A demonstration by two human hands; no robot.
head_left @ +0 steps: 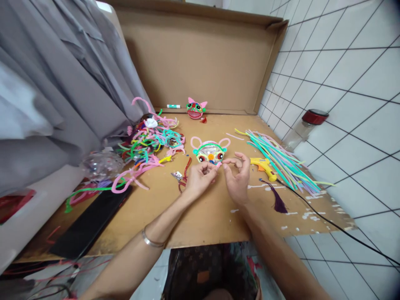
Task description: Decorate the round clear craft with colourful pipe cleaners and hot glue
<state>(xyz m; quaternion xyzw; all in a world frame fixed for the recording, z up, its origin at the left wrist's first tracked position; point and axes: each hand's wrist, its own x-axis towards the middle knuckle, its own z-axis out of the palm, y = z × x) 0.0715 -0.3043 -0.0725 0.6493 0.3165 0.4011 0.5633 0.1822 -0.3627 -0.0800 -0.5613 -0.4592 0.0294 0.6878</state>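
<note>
While the small creature head (pixel 211 150) with looped pink ears, red-and-black eyes and an orange nose is facing the person from the middle of the wooden table (pixel 200 227), both hands are working at its near edge. The left hand (pixel 201 179) is pinching a small pink piece (pixel 219 164) between thumb and fingertips, just in front of the head. The right hand (pixel 238 177) is curving in beside that piece, thumb and forefinger tips nearly meeting; whether they are gripping or touching anything, I cannot tell. A metal bracelet (pixel 152 240) is circling the left wrist.

To the near left of the head, a red-handled tool (pixel 178 176) is lying flat. To its right, a yellow glue gun (pixel 265 166) is resting on its side, with a purple tassel (pixel 278 200) lying nearer the person. Farther right of the head, a bundle of straight pipe cleaners (pixel 281 160) is fanning out, and a red-lidded jar (pixel 301 129) is standing beyond it by the tiles. Left of the head, a tangled heap of bent pipe cleaners (pixel 156 139) is sprawling. Behind the head, a red-mouthed figure (pixel 196 110) is sitting near the cardboard panel (pixel 200 58).
</note>
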